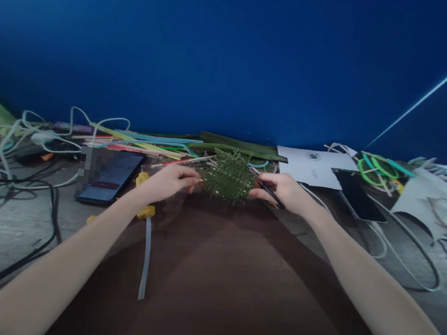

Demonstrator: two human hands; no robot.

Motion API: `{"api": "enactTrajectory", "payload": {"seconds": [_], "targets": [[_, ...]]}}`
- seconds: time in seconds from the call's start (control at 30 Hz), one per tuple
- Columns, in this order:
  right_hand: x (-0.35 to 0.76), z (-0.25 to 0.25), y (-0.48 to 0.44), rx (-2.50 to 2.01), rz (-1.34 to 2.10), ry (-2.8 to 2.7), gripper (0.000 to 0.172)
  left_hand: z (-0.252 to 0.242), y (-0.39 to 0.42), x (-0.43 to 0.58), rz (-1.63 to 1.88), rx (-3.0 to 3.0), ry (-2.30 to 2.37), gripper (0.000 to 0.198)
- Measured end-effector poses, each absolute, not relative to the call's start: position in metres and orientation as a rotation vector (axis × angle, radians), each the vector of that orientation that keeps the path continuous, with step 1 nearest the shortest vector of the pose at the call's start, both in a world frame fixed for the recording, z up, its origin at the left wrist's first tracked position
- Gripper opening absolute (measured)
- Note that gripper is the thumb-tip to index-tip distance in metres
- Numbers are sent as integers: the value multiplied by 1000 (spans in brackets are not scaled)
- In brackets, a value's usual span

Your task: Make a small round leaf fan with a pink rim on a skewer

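Note:
A small green woven piece (229, 177), made of crossed leaf strips with pale sticks poking out, is held just above the brown mat (212, 277). My left hand (171, 181) pinches its left edge with closed fingers. My right hand (284, 191) touches its right edge and is closed around a thin dark tool (267, 188) that points toward the piece.
A dark phone (106, 176) lies at the left, amid white and black cables (36, 136). Coloured straws and leaf strips (155, 146) lie behind the piece. White paper (315, 166), another phone (356, 196), neon green loops (375, 168) and a white cable (412, 244) are at the right. A blue wall stands behind.

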State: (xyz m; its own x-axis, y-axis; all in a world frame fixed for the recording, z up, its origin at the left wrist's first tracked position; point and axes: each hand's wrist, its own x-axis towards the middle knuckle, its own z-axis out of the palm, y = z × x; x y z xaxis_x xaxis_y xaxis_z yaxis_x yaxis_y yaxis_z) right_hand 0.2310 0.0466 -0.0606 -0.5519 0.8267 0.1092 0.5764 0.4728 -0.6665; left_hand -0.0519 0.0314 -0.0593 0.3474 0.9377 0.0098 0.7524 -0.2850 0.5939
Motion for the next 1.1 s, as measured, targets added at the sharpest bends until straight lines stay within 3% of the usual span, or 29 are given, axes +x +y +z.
{"api": "enactTrajectory", "payload": {"seconds": [0.43, 0.77, 1.1], "targets": [[233, -56, 47, -1169, 768, -2364, 20, -58, 34, -55, 471, 2127, 1422, 30], [234, -52, 45, -1207, 950, -2344, 17, -57, 35, -56, 444, 2118, 1424, 30], [240, -67, 58, -1263, 1042, -2145, 16, -61, 35, -58, 718, 2008, 1590, 16]]}}
